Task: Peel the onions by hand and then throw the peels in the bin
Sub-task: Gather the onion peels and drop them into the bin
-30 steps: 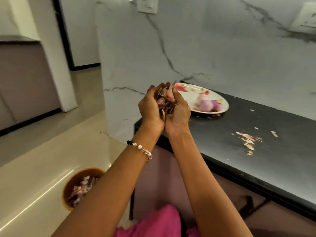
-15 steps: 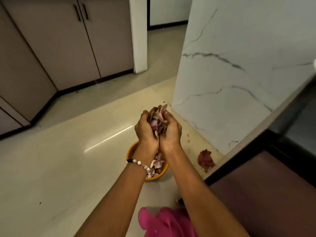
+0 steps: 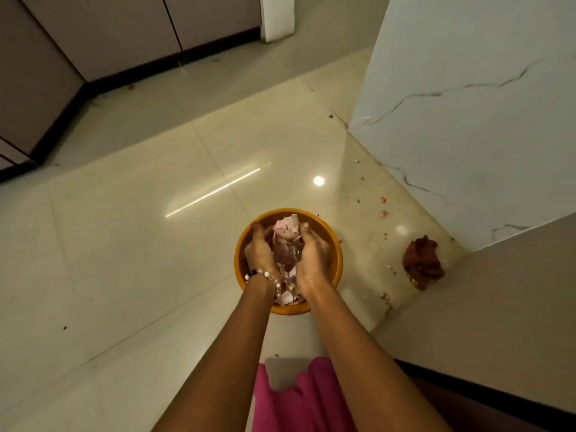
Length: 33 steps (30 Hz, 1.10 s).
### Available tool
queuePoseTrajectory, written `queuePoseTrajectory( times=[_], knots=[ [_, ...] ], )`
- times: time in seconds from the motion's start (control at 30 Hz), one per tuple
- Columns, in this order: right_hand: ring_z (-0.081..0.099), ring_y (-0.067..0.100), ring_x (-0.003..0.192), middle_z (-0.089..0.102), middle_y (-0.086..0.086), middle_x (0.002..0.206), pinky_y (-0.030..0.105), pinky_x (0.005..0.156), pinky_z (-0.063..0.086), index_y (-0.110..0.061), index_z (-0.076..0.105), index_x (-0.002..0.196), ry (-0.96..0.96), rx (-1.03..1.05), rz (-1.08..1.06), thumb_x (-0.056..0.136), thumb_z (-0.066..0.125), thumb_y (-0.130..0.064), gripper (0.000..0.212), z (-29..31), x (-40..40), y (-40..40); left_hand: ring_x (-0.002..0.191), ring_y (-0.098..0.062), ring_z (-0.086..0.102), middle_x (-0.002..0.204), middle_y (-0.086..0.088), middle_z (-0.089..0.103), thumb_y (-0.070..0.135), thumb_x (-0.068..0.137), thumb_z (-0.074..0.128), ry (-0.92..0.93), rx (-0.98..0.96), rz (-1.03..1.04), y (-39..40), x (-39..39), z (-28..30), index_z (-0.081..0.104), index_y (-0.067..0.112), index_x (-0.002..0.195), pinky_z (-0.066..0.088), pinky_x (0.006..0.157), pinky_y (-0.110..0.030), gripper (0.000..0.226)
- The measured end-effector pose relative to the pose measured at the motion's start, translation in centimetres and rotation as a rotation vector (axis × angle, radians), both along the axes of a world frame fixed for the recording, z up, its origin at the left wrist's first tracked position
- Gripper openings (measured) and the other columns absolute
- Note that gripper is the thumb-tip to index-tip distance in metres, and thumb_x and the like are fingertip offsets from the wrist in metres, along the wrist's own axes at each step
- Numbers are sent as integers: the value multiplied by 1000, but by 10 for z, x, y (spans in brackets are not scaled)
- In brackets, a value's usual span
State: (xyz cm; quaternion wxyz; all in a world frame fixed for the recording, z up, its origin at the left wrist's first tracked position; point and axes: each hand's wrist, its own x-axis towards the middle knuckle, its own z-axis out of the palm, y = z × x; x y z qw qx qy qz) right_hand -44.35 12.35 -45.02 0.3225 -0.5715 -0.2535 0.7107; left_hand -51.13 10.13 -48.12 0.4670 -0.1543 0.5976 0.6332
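An orange round bin (image 3: 338, 257) stands on the tiled floor directly below me, with onion peels lying in its bottom. Both my hands are lowered inside its rim. My left hand (image 3: 259, 254), with a bead bracelet on the wrist, and my right hand (image 3: 314, 257) are cupped towards each other. Between them they hold a clump of pink and purple onion peels (image 3: 285, 240). The fingers of both hands curl round the clump. No onions are in view.
A crumpled dark red lump (image 3: 422, 265) lies on the floor right of the bin, by the corner of the white marble panel (image 3: 467, 120). Small peel scraps (image 3: 383, 213) dot the floor there. Grey cabinets (image 3: 93, 32) line the far left.
My hands carried the peel clump away from the black counter, over the floor and down into the orange bin. The counter and plate have left the view.
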Motion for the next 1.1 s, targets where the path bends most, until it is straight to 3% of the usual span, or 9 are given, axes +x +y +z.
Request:
queuePoseTrajectory(
  times=[0.13,0.23,0.3,0.37,0.53,0.67,0.8,1.0,1.1],
  knots=[
    [66,19,97,70,7,110,39,85,56,-9,67,117,-91,-53,7,102,48,-30,31,-27,16,6,99,-24,64,104,-4,69,51,99,36,101,-76,-37,-10,-10,-19,68,12,109,50,94,-41,51],
    [63,12,86,68,1,98,24,67,50,-8,66,112,-120,-71,-46,102,47,-15,23,-26,29,9,99,-28,65,100,-6,70,37,96,51,154,-182,-44,-20,-8,-29,69,13,94,50,94,-44,30],
    [65,19,89,68,7,100,25,68,52,-7,66,108,-165,-61,-59,99,51,-6,18,-24,32,9,99,-26,64,100,-5,69,22,92,61,224,-228,-94,-24,-4,-23,70,10,94,50,92,-38,15],
    [67,24,92,68,14,106,26,69,55,-5,66,104,-190,-59,-68,96,54,1,15,-18,34,7,99,-21,61,106,-3,67,12,87,68,341,-272,-172,-29,-2,-15,70,10,108,49,89,-31,21],
    [67,24,74,70,14,90,39,72,60,-12,66,83,-262,66,-41,92,65,-7,10,26,36,-5,88,-16,67,98,-2,73,3,75,77,468,-290,-244,-37,-3,28,71,13,107,55,80,-26,34],
    [58,20,67,67,7,70,35,72,52,-6,69,72,-472,358,60,91,68,-26,27,95,40,-18,76,-16,68,84,-2,72,21,81,74,516,-234,-204,-44,4,89,74,13,96,57,79,-32,16],
    [60,17,67,67,3,67,30,71,47,-5,74,81,-510,622,130,94,63,-34,33,180,55,-33,64,-12,67,78,-3,72,15,87,67,565,-84,-199,-51,14,165,72,9,91,56,64,-26,9],
    [64,13,71,69,-1,76,41,74,57,-11,73,94,-351,933,105,96,60,-17,14,332,104,-72,37,-9,45,73,-2,72,20,87,66,832,242,-258,-63,50,321,70,15,80,35,42,-21,10],
    [65,16,73,70,4,84,33,67,58,-9,70,103,-244,1062,33,97,56,-8,16,401,148,-100,38,-10,44,73,-5,73,25,88,64,904,414,-278,-75,87,395,70,12,81,34,40,-19,16]
  ],
)
